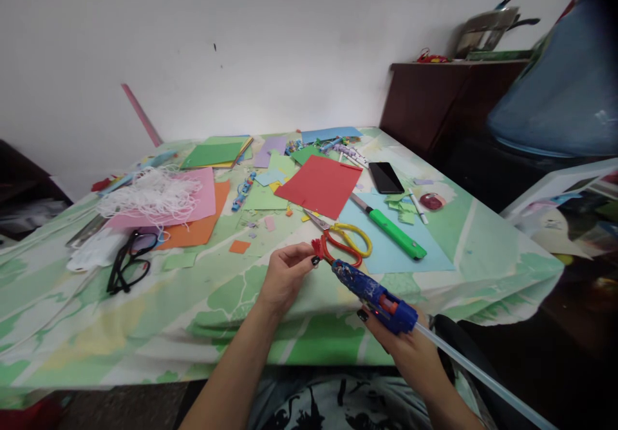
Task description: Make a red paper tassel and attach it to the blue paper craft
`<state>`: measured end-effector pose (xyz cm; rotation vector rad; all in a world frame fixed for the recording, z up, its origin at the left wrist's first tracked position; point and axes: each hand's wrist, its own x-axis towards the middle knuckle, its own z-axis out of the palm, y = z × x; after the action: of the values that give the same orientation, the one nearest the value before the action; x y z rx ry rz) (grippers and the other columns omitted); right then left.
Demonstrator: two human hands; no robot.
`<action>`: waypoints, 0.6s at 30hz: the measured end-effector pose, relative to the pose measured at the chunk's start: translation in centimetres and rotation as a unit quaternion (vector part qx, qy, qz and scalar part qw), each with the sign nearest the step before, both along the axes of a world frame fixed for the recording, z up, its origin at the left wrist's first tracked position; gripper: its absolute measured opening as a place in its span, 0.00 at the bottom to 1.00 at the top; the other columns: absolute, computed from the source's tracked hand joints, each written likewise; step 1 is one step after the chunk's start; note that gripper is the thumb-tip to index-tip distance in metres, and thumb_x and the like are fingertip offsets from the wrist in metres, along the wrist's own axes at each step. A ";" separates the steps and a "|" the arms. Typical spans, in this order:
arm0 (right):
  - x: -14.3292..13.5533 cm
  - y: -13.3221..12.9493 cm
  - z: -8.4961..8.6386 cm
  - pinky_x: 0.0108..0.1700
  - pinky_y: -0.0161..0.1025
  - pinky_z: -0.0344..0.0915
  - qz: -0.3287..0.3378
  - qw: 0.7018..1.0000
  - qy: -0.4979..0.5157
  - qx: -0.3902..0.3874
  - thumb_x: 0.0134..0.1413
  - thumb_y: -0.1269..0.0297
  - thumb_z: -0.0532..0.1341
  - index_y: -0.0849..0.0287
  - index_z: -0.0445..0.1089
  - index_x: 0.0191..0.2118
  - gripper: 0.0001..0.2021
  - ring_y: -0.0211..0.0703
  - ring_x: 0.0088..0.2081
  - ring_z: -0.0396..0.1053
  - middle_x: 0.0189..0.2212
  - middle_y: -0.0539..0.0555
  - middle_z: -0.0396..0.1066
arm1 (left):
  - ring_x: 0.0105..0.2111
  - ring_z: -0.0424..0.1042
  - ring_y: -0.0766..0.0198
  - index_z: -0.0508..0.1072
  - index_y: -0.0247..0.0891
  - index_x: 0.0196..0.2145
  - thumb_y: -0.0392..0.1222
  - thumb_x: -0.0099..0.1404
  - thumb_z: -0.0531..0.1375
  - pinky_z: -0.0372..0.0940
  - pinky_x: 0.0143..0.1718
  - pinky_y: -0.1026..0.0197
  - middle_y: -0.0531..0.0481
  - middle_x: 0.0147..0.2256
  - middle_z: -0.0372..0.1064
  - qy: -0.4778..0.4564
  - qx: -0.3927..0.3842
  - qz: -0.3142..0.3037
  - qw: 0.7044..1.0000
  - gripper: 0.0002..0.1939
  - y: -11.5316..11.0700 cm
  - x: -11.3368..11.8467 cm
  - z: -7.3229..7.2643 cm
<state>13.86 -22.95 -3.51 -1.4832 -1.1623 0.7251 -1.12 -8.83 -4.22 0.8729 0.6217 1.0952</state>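
Observation:
Between the fingertips of my left hand (pixel 288 272) is a small red fringed piece (pixel 317 247), held near the table's front edge. My right hand (pixel 403 346) grips a blue glue gun (pixel 371 293), with a long whitish glue stick (pixel 483 375) coming out of its back. The gun's tip points at the red piece, touching it or very close. Just behind lie scissors (pixel 355 240) with red and yellow handles. A green utility knife (pixel 396 233) rests on light blue paper (pixel 434 259). Red paper (pixel 318 185) lies farther back.
White string (pixel 149 195) is heaped on pink paper (pixel 205 192) at the left, near black glasses (pixel 128 266). A black phone (pixel 385 177), a white pen (pixel 418 206) and a red round object (pixel 431 202) lie right. Green paper (pixel 215 152) and scraps are farther back.

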 end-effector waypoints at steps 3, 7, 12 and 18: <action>0.1 0.0 -0.1 0.21 0.33 0.53 0.012 1.000 -0.008 -0.006 0.50 0.62 0.60 0.59 0.65 0.22 0.10 0.34 0.19 0.53 0.17 0.46 0.57 | 0.28 0.69 0.68 0.79 0.35 0.23 0.37 0.39 0.73 0.63 0.33 0.66 0.50 0.25 0.74 0.000 -0.004 0.004 1.000 0.10 0.0 0.0 -0.1; 0.0 0.0 0.1 0.20 0.33 0.51 -0.032 0.999 0.017 -0.004 0.47 0.61 0.62 0.59 0.66 0.22 0.09 0.33 0.18 0.50 0.15 0.45 0.55 | 0.28 0.70 0.68 0.78 0.35 0.22 0.37 0.38 0.74 0.63 0.34 0.66 0.50 0.25 0.74 -0.001 -0.012 0.008 1.000 0.11 0.0 0.0 -0.1; -0.4 -0.1 0.5 0.18 0.34 0.48 -0.117 0.990 0.078 0.010 0.44 0.59 0.64 0.59 0.67 0.23 0.10 0.33 0.17 0.48 0.14 0.44 0.52 | 0.28 0.70 0.68 0.77 0.35 0.21 0.36 0.38 0.74 0.63 0.34 0.66 0.51 0.24 0.74 -0.002 -0.019 0.008 1.000 0.11 -0.1 -0.1 0.1; 0.5 -0.4 -0.5 0.18 0.33 0.45 -0.140 0.982 0.123 0.008 0.44 0.56 0.67 0.61 0.67 0.24 0.13 0.33 0.17 0.49 0.15 0.45 0.54 | 0.29 0.69 0.67 0.76 0.35 0.21 0.36 0.38 0.73 0.62 0.36 0.65 0.50 0.24 0.73 -0.002 -0.016 0.000 1.000 0.11 -0.1 -0.1 0.3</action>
<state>14.33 -23.33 -4.00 -1.4611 -0.7522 0.6792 -1.24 -8.91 -3.89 0.8431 0.6333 1.0840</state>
